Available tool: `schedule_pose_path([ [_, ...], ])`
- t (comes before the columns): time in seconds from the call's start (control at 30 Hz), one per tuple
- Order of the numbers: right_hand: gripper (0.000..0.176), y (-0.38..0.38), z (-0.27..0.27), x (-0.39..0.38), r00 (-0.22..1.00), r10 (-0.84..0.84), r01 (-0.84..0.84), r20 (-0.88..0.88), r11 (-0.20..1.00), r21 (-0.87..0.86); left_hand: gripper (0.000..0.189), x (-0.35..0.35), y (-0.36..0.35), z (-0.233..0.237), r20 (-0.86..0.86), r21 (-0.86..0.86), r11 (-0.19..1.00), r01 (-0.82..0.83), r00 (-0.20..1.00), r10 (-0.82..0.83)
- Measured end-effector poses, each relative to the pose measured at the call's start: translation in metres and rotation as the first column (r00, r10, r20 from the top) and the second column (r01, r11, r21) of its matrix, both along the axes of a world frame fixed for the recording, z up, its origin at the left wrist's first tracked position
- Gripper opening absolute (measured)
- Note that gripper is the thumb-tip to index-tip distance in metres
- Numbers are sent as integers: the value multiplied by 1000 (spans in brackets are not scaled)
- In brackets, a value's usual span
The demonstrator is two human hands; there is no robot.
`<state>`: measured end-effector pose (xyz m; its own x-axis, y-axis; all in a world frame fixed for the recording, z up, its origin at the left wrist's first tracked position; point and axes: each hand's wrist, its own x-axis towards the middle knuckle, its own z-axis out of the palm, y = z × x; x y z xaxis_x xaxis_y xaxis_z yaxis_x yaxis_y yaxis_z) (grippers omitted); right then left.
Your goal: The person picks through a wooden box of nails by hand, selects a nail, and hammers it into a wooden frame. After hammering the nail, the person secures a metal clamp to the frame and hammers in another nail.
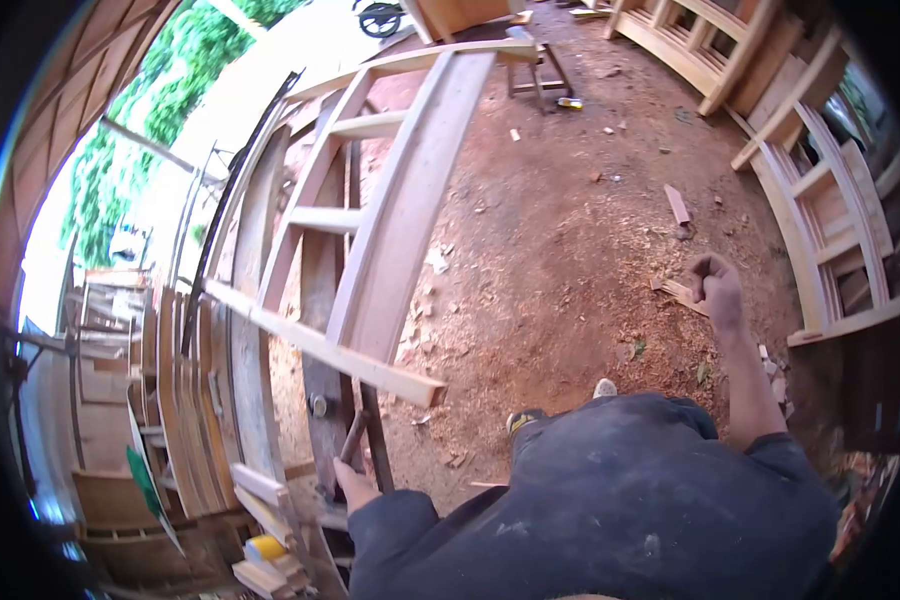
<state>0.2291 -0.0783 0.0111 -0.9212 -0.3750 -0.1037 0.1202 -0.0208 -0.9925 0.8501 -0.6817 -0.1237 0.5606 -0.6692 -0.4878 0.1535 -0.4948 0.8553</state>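
My left hand (354, 488) is low beside the workbench, up against a short wooden handle (355, 435) that it appears to grip. Most of its fingers are hidden, and so is whatever the handle belongs to. Out to the right, my right hand (718, 287) hangs over the shavings-covered floor with its fingers curled in and nothing visible in them. A large pale wooden frame (370, 210) with crosspieces and a wide board lies along the bench (322, 300) in front of me. Its near end rail (330, 352) sticks out toward the right.
Stacked boards (185, 400) stand at the left, with wood offcuts (260, 485) and a yellow object (265, 547) nearer me. More wooden frames (835, 215) lean along the right side. A small trestle (540, 78) supports the far end. Wood scraps (678, 205) litter the dirt floor.
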Motion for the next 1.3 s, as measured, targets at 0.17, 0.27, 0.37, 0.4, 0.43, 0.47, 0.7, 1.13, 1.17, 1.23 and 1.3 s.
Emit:
schedule_pose_path([
  [0.17, 27, -5, 31, -66, 988, -124, 122, 88, 992, 22, 58, -14, 21, -27, -266, -117, 991, 71, 959, -100],
  [0.27, 39, -1, 23, -133, 962, -36, 139, -270, 918, 372, 50, -26, 40, -39, 197, -167, 710, 684, 729, -655],
  [0.37, 41, 21, 51, -223, 927, -115, 274, -358, 858, 434, 41, -208, 157, 58, 209, -230, 860, 456, 886, -414],
  [0.4, 41, 33, 60, -246, 905, -174, 339, -388, 847, 410, 41, -246, 157, 57, 204, -250, 836, 489, 870, -449],
  [0.43, 41, 44, 68, -264, 877, -246, 413, -413, 825, 386, 40, -294, 146, 58, 202, -274, 798, 536, 844, -497],
  [0.47, 36, 58, 73, -286, 821, -289, 510, -492, 759, 406, 40, -343, 130, 63, 208, -292, 758, 583, 812, -545],
  [0.7, 36, 14, 43, -333, 814, -563, 574, -142, 742, 346, 36, -598, 29, 125, 138, -471, 649, 598, 776, -615],
  [1.13, 46, 7, -144, -573, 944, -253, 48, 210, 738, 673, 29, -1039, 17, 166, 170, -580, 567, 585, 767, -618],
  [1.17, 42, 1, -177, -587, 952, -235, 33, 196, 715, 698, 26, -1080, 41, 164, 207, -594, 588, 549, 811, -547],
  [1.23, 44, -22, -190, -634, 953, -226, 49, 202, 771, 635, 22, -1129, 48, 141, 229, -630, 499, 594, 757, -612],
  [1.3, 48, -54, -182, -688, 963, -177, 34, 204, 830, 557, 18, -1169, 66, 137, 218, -667, 411, 622, 690, -690],
])
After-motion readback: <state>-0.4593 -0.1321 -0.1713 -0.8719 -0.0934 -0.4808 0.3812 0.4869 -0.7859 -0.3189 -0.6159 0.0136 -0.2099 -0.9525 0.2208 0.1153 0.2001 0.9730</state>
